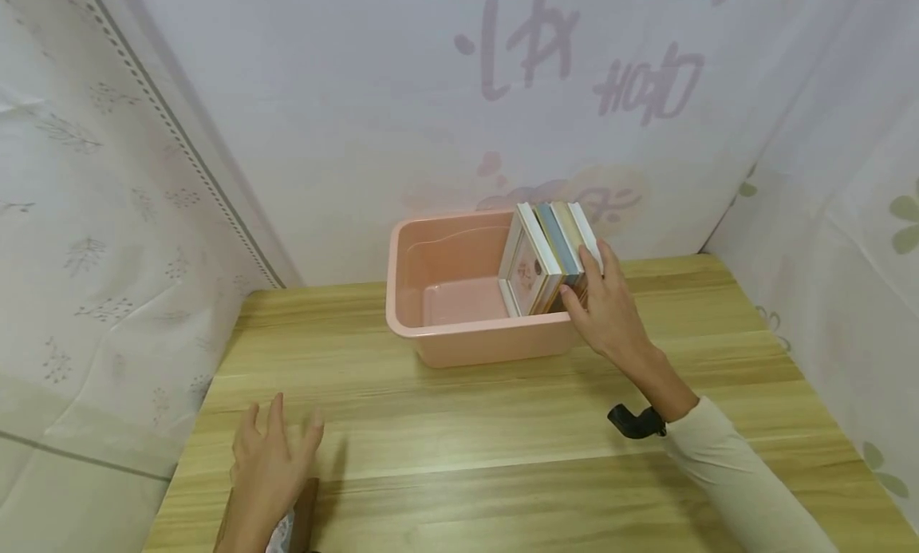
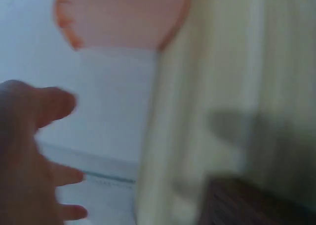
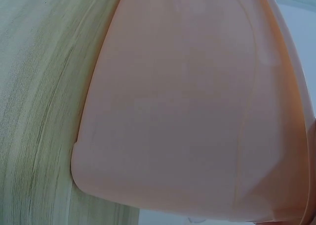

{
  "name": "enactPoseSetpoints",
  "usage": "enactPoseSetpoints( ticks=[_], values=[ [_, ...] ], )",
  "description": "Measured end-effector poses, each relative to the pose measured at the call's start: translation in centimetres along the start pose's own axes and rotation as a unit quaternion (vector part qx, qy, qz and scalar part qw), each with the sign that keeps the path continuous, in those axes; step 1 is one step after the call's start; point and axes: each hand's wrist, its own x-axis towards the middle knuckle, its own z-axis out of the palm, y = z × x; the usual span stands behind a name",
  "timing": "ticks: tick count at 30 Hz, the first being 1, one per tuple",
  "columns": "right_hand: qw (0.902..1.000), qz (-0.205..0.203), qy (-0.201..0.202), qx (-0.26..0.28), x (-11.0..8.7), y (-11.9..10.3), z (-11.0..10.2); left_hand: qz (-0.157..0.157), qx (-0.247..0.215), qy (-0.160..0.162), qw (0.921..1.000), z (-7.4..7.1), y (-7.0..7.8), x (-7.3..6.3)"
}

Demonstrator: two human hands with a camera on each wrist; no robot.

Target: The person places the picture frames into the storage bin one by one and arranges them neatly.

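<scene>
Several slim, upright, book-like items [image 1: 549,242] with white, blue and beige edges stand side by side in the right end of a pink plastic bin [image 1: 481,341]. The leftmost one shows a white-bordered face with a small pink picture. My right hand [image 1: 610,310] rests on their near right corner, fingers over the top edges and thumb at the front. At the lower left, my left hand [image 1: 269,461] is spread with nothing in it. Just below and partly hidden by it lies a dark brown box [image 1: 305,513], with something pale and patterned showing inside.
The bin stands on a wood-grain table [image 1: 474,425] near its back edge. Pale printed cloth [image 1: 345,138] hangs behind the table and along both sides. A black curved band piece [image 1: 635,421] sticks out from my right wrist, beside the sleeve.
</scene>
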Motion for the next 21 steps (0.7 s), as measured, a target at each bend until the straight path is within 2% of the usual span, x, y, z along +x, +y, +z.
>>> enactPoseSetpoints(
  ticks=[2,4,6,9,13,21],
  values=[
    [1.0,-0.002,0.004,-0.001,0.0,0.0,0.0,-0.02,0.037,-0.044,0.9982,0.6,-1.3,-0.3],
    [0.9999,-0.006,0.009,-0.001,0.1,-0.1,0.0,-0.034,0.066,-0.094,0.9928,1.3,-2.4,-0.6],
    [0.9998,-0.009,0.015,-0.001,0.2,-0.3,-0.1,-0.046,0.08,-0.118,0.9887,1.9,-2.9,-0.9],
    [0.9996,-0.012,0.025,-0.001,0.3,-0.4,-0.1,-0.064,0.082,-0.127,0.9864,2.4,-3.2,-1.3],
    [0.9995,-0.011,0.029,-0.003,0.2,-0.3,0.0,-0.084,0.077,-0.126,0.9855,2.3,-3.2,-1.3],
    [0.9994,-0.007,0.032,-0.008,-0.1,0.1,-0.1,-0.053,0.081,-0.142,0.9851,1.6,-3.8,-1.1]
  ],
)
